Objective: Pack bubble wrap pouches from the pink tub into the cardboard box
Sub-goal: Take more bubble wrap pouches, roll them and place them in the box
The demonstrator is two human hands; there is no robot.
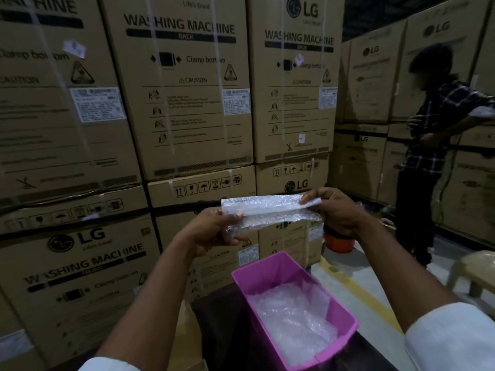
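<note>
Right now one pouch is held up in the air, stretched level between two grips: the left hand pinches its near-left end, fingers curled round the wrap, and the right hand pinches the far-right end between thumb and fingers. Both grips are clamped on the pouch. It looks folded or doubled lengthwise, so the step in hand seems to be flattening or folding it before packing.

Below the grips, and a little toward the right hand, sits the pink tub, with a loose heap of more wrap inside; single pouches in that heap cannot be counted. The tub rests on a dark surface.

A bit of plain cardboard shows under the left forearm; whether it is the target box I cannot tell. Next, the pouch probably needs carrying down to that box and one grip loosened.

Beyond the grips rise stacked cartons, and to the right stands one other person.
</note>
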